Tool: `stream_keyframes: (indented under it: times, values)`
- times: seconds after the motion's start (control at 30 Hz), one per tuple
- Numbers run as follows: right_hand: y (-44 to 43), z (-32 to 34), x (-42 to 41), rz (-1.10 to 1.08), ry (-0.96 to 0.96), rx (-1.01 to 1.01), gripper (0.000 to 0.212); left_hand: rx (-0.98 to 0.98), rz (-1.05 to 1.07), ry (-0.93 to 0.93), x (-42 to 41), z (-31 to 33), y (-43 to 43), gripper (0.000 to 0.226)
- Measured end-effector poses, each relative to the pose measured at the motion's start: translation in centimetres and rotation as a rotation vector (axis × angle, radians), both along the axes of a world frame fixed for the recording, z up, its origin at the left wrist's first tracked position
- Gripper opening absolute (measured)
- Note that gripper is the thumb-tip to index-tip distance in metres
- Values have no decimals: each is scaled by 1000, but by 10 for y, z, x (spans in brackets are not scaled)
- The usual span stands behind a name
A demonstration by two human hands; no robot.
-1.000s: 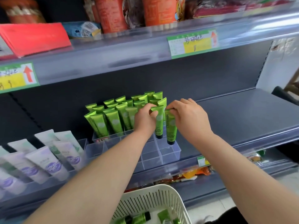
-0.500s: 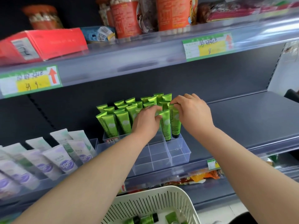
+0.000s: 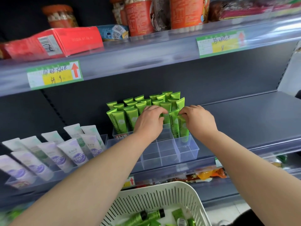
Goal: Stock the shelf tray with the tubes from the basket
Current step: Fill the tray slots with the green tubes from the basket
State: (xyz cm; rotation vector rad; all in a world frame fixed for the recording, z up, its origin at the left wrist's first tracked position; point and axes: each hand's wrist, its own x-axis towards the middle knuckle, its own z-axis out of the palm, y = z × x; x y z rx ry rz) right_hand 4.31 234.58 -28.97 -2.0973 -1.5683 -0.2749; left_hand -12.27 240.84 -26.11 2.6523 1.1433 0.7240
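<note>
Both hands (image 3: pixel 172 119) on tray's (image 3: pixel 187 154) tubes (image 3: pixel 174 123)

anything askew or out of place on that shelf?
Nothing stands out. The green tubes stand in rows in the clear tray; its front cells are not yet filled. More tubes lie loose in the basket, as expected. Both hands, left and right, are at the front tubes.
</note>
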Motion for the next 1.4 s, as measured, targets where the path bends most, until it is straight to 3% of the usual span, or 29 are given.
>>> stream_keyframes:
  times: [0.17, 0.4, 0.7, 0.87, 1.0, 1.2, 1.4]
  values:
    - [-6, 3, -5, 5, -30, 30, 27, 42, -42, 46, -12, -4, -4, 31]
    - [-20, 11, -31, 34, -159, 224, 22, 123, -124, 96, -38, -9, -16, 29]
    - [-66, -54, -77, 166, -108, 201, 18, 37, -123, 21, -99, -74, -59, 27]
    - [-97, -107, -103, 246, -42, 51, 15, -78, -73, 122, -143, -128, -83, 29]
    - [-112, -156, -130, 298, -24, -195, 18, -240, 30, 177, -171, -174, -101, 30]
    - [-122, -212, -152, 287, 34, -695, 37, -409, 107, 258, -197, -232, -122, 30]
    - [-119, -256, -168, 294, 22, -948, 53, -537, 162, 329, -213, -273, -128, 34]
